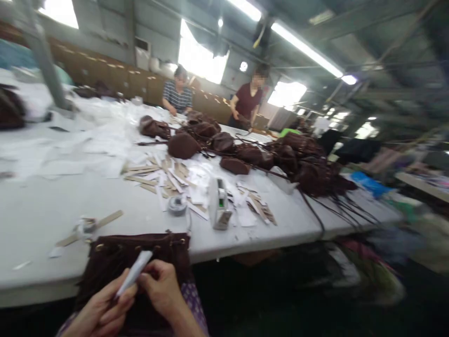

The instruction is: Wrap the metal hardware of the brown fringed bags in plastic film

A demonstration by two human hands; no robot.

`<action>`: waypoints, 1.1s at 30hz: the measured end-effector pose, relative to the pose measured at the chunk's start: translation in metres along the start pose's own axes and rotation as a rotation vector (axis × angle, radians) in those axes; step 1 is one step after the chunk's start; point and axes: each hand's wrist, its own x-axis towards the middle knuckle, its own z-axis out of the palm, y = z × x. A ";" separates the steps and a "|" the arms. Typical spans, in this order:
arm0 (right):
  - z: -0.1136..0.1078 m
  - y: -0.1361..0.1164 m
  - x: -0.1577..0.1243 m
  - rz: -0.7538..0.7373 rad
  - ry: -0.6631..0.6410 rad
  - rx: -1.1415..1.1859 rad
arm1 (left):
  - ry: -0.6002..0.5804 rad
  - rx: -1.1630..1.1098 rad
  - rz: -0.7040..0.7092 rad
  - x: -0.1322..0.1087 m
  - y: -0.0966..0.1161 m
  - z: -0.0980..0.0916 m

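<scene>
A folded white paper strip (135,273) is gripped between the thumb and fingers of my left hand (111,304). Just to its right, my right hand (163,288) is closed in a pinch by the strip's edge; what its fingertips hold is hidden. Below and behind both hands, a dark brown bag (119,248) with metal eyelets along its top lies against the table's near edge. On the table beyond the bag are a roll of tape (177,206) and a white device with a green display (220,206).
Cardboard and paper strips (168,178) are scattered over the white table (42,201). Brown bags (252,152) with dangling straps are heaped across its middle and right. Another tape roll (87,225) lies at left. Two people (177,96) stand at the far side.
</scene>
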 end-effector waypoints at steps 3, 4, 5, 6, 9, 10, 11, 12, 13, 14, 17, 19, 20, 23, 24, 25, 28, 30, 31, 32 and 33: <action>-0.008 -0.001 0.006 -0.068 -0.101 0.007 | -0.100 -0.171 -0.024 0.002 0.012 -0.011; -0.009 -0.002 0.006 -0.100 -0.119 -0.018 | -0.131 -0.206 -0.042 0.004 0.013 -0.012; -0.010 -0.004 0.005 -0.135 -0.126 -0.061 | -0.147 -0.219 -0.059 0.007 0.013 -0.012; -0.011 -0.005 0.004 -0.168 -0.129 -0.118 | -0.158 -0.212 -0.073 0.009 0.012 -0.011; -0.017 -0.008 0.005 -0.236 -0.128 -0.311 | -0.155 -0.074 -0.101 0.015 0.008 -0.010; -0.022 -0.009 0.008 -0.243 -0.112 -0.352 | -0.133 0.009 -0.113 0.016 0.008 -0.010; -0.030 -0.011 0.012 -0.245 -0.074 -0.379 | -0.103 0.101 -0.120 0.017 0.008 -0.009; -0.040 -0.013 0.018 -0.242 -0.016 -0.397 | -0.072 0.198 -0.119 0.018 0.009 -0.008; -0.051 -0.015 0.025 -0.234 0.058 -0.412 | -0.042 0.303 -0.102 0.017 0.011 -0.007; -0.064 -0.017 0.034 -0.222 0.143 -0.429 | -0.008 0.418 -0.052 0.016 0.015 -0.007; -0.095 -0.024 0.071 -0.225 0.308 -0.559 | 0.177 0.797 0.353 0.006 0.039 -0.009; -0.105 -0.024 0.101 -0.318 0.319 -0.696 | 0.395 0.972 0.704 -0.002 0.064 -0.014; -0.106 -0.023 0.117 -0.380 0.307 -0.773 | 0.510 1.012 0.841 -0.005 0.077 -0.018; -0.100 -0.015 0.158 -0.492 0.256 -1.022 | 0.749 1.053 1.027 -0.007 0.112 -0.031; -0.098 -0.012 0.169 -0.495 0.244 -1.082 | 0.767 1.070 1.036 -0.004 0.120 -0.035; -0.096 -0.009 0.178 -0.492 0.235 -1.122 | 0.759 1.090 1.035 0.000 0.125 -0.038; -0.097 -0.006 0.192 -0.518 0.186 -1.135 | 0.640 1.155 0.971 0.017 0.128 -0.040; -0.097 -0.005 0.188 -0.566 0.115 -1.105 | 0.548 1.165 0.935 0.023 0.125 -0.033; -0.095 -0.004 0.183 -0.603 0.059 -1.067 | 0.503 1.163 0.927 0.024 0.123 -0.027; -0.092 -0.002 0.175 -0.641 -0.001 -1.018 | 0.452 1.164 0.926 0.023 0.122 -0.020; -0.087 0.000 0.165 -0.677 -0.067 -0.965 | 0.396 1.184 0.928 0.021 0.121 -0.012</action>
